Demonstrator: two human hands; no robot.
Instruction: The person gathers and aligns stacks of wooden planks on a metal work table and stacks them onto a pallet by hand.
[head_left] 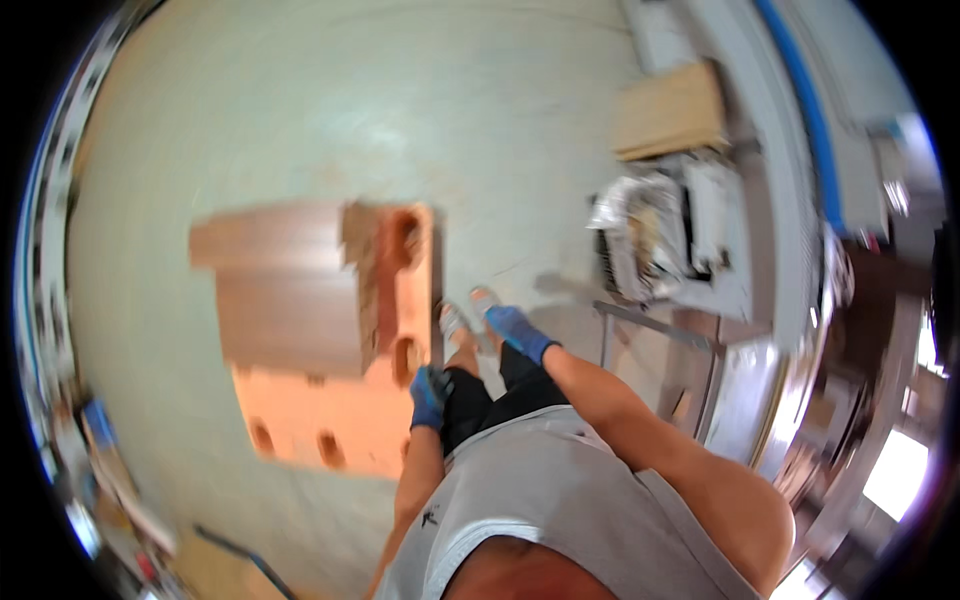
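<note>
My left hand (430, 398), in a blue and dark work glove, hangs beside the near right edge of an orange slab-like platform (290, 415) with oval holes. Whether it touches that edge I cannot tell. On the platform lies a stack of long brown boards (290, 310), their ends uneven on the right. My right hand (517, 333), also in a blue glove, hangs in front of my right leg, above my sandalled feet. Nothing shows in it. Motion blur smears the fingers of both hands.
To the right, a grey metal frame (660, 325) stands near my right arm. Beyond it are a box with crumpled clear plastic (640, 230) and a brown cardboard box (672, 110). A long grey bench or machine with a blue stripe (805, 110) runs along the right.
</note>
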